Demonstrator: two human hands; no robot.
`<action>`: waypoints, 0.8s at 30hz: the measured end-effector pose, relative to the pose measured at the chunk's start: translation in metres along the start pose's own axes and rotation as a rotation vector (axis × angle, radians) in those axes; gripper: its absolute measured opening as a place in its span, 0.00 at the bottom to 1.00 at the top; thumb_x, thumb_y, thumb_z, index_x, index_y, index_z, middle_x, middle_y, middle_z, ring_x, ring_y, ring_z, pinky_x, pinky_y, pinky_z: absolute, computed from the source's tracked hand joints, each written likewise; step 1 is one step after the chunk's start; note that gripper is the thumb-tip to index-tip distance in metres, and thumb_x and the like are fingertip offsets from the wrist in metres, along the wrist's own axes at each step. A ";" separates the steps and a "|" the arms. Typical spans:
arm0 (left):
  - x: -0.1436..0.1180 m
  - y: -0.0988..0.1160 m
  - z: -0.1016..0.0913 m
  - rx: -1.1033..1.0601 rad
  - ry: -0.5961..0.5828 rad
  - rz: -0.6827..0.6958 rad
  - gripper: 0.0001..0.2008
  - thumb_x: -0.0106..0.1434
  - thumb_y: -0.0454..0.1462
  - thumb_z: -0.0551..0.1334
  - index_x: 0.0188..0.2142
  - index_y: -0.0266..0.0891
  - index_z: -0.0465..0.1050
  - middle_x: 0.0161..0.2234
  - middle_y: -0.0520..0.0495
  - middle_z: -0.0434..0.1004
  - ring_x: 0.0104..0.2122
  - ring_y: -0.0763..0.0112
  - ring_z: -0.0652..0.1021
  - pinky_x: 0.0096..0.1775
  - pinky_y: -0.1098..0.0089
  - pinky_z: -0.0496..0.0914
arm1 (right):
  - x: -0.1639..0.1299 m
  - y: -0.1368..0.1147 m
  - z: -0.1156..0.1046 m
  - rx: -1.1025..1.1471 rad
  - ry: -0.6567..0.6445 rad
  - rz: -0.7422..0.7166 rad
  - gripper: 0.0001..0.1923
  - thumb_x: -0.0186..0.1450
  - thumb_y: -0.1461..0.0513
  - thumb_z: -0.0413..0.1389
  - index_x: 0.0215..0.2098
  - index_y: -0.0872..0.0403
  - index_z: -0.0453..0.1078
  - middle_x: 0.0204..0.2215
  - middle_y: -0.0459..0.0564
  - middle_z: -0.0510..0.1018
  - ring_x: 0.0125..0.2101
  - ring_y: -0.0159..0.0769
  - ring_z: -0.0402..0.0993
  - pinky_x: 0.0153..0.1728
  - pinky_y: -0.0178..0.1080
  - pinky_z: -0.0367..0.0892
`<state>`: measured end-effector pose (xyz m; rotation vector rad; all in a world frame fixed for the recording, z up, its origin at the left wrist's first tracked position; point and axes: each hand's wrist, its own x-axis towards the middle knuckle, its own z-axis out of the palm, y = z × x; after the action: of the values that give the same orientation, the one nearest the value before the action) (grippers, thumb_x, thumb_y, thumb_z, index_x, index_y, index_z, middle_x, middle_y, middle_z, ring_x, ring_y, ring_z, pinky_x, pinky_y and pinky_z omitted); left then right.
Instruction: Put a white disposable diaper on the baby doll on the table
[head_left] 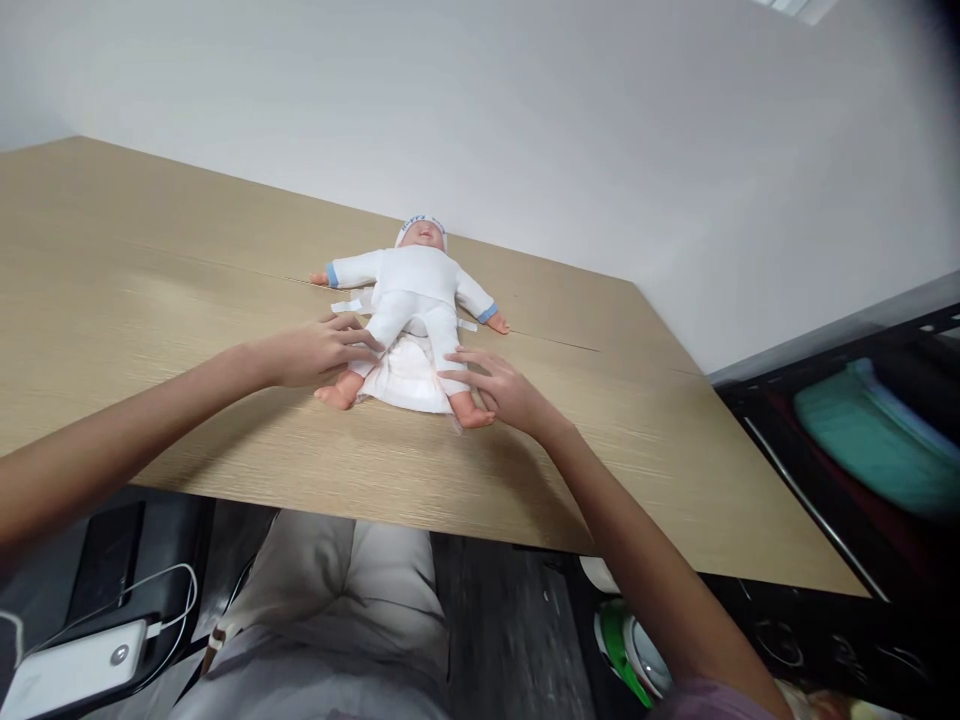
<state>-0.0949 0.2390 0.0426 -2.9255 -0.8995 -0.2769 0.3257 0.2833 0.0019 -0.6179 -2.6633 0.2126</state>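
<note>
On a pale wood-grain table (187, 300), against a plain white wall (600, 120): baby doll (415, 300) flat on its back, head toward the wall, feet toward the table's near edge, arms spread wide. Dressed in a white suit with blue cuffs and a white cap with blue trim. Beneath its hips and between its legs, an opened white diaper (405, 375), spread flat on the table, tabs (346, 304) poking out on either side of the waist.

Left hand (319, 350) reaching in from the left, fingers extended and resting against the doll's leg at the thigh, just above the bare foot; grip loose and mostly open, closed on nothing that can be made out. Right hand (504, 388) reaching in from the right, fingers spread and laid on the doll's other leg near the shin and ankle, beside the diaper's edge; grip likewise open, touching rather than clasping. Both forearms bare, stretched across the table's near edge.

Below the table edge, a lap in light grey trousers (337, 600). To the lower left, on a dark surface, a white power bank (71, 670) with a white cable (176, 590) plugged in, beside a black phone (109, 560). To the right, a dark shelf unit (825, 450) with a teal bundle (870, 435) inside. On the floor near the right arm, a green-and-white object (626, 650), partly hidden.
</note>
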 end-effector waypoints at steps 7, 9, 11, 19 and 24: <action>0.018 0.037 0.011 0.050 0.075 -0.148 0.34 0.67 0.67 0.69 0.53 0.41 0.86 0.58 0.32 0.82 0.57 0.36 0.78 0.60 0.43 0.70 | 0.010 -0.037 -0.011 -0.021 -0.022 0.134 0.18 0.83 0.57 0.53 0.64 0.46 0.79 0.69 0.56 0.80 0.71 0.51 0.77 0.70 0.57 0.77; 0.021 0.041 0.017 0.080 0.089 -0.164 0.28 0.67 0.61 0.72 0.51 0.40 0.85 0.57 0.30 0.81 0.56 0.35 0.78 0.58 0.43 0.71 | 0.013 -0.055 0.000 -0.119 0.019 0.151 0.24 0.79 0.46 0.61 0.66 0.49 0.77 0.67 0.63 0.80 0.71 0.62 0.75 0.72 0.65 0.73; 0.021 0.041 0.021 0.078 0.118 -0.184 0.17 0.70 0.49 0.71 0.49 0.41 0.85 0.56 0.31 0.82 0.56 0.36 0.77 0.57 0.44 0.71 | 0.014 -0.069 0.014 -0.200 0.053 0.157 0.34 0.74 0.39 0.66 0.67 0.52 0.75 0.66 0.68 0.79 0.73 0.68 0.71 0.74 0.70 0.68; 0.039 0.014 0.005 -0.440 0.229 -0.424 0.17 0.77 0.50 0.59 0.42 0.43 0.82 0.39 0.45 0.84 0.43 0.54 0.79 0.52 0.54 0.72 | 0.029 -0.048 0.023 -0.089 0.181 0.348 0.17 0.84 0.56 0.50 0.53 0.49 0.81 0.52 0.60 0.85 0.55 0.55 0.82 0.58 0.53 0.78; 0.081 -0.024 -0.001 -0.502 0.456 -0.504 0.20 0.76 0.52 0.58 0.35 0.42 0.73 0.37 0.45 0.77 0.42 0.56 0.76 0.51 0.56 0.70 | 0.076 -0.001 0.003 0.029 0.419 0.423 0.22 0.85 0.47 0.49 0.45 0.50 0.78 0.47 0.56 0.82 0.50 0.51 0.79 0.58 0.51 0.75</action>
<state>-0.0431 0.3035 0.0596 -2.7479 -1.6468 -1.3029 0.2616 0.3166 0.0252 -1.0816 -2.1053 0.2100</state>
